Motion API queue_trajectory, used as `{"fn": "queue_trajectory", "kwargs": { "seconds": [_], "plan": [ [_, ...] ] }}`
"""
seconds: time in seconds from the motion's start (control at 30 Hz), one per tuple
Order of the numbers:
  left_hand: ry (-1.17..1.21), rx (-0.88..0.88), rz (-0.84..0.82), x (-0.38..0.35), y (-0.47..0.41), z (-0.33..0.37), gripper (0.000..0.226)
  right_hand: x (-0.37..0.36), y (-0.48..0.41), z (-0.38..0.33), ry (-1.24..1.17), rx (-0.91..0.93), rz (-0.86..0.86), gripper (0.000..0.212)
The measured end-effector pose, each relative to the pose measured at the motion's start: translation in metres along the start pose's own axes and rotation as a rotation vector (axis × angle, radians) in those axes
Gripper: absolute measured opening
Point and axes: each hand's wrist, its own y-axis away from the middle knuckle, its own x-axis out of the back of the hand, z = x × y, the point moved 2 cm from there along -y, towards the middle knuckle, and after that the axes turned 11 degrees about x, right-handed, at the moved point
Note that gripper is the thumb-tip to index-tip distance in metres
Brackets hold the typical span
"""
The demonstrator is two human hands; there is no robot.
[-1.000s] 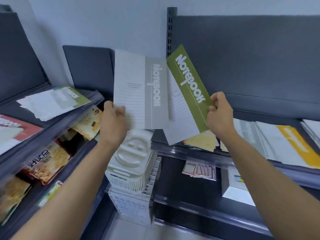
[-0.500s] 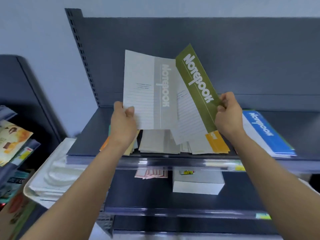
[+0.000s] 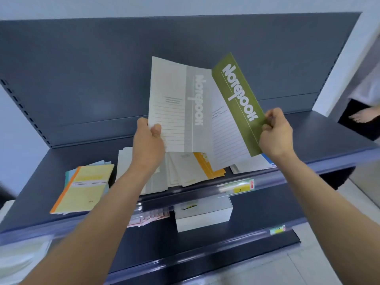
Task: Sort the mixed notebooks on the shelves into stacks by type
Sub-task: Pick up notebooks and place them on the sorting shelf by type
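Grey notebook (image 3: 181, 108): gripped at lower left edge by left hand (image 3: 148, 142), held above shelf (image 3: 30, 194). Green notebook (image 3: 238, 103): pinched by right hand (image 3: 276, 133), overlapping the grey. Yellow stack (image 3: 82, 190) and orange-banded stack (image 3: 197, 167) are laid on the shelf below.

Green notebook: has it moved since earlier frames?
Yes. The green notebook has shifted right: the right hand pinching it now sits over the blue notebook, past the orange-striped stack.

Above the upper shelf (image 3: 41, 182) the left hand (image 3: 148, 145) grips the left notebook (image 3: 172, 103), which overlaps the right notebook (image 3: 238, 95) pinched by the right hand (image 3: 275, 134). Beneath them lies a fanned pile (image 3: 185, 171), a left stack (image 3: 84, 188) and a right stack (image 3: 253, 164) flanking it. On the lower shelf (image 3: 257, 212), a box (image 3: 203, 217) sits right of some cards (image 3: 148, 218).
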Motion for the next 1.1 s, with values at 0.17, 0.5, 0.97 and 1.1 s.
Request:
{"fn": "queue_trajectory", "kwargs": {
  "seconds": [0.17, 0.5, 0.97, 1.1],
  "plan": [
    [-0.002, 0.041, 0.079, -0.023, -0.003, 0.004, 0.007, -0.002, -0.024, 0.030, -0.036, 0.016, -0.049, 0.030],
    [-0.040, 0.223, 0.212, -0.112, 0.023, 0.006, 0.009, 0.010, -0.079, 0.108, -0.016, 0.009, -0.278, 0.028],
    [-0.111, 0.370, 0.232, -0.163, 0.036, 0.001, 0.011, -0.010, -0.088, 0.186, 0.393, -0.128, -0.647, 0.029],
    [-0.137, 0.399, 0.155, -0.182, 0.029, 0.005, 0.008, -0.004, -0.101, 0.181, 0.529, 0.058, -0.647, 0.023]
  ]
}}
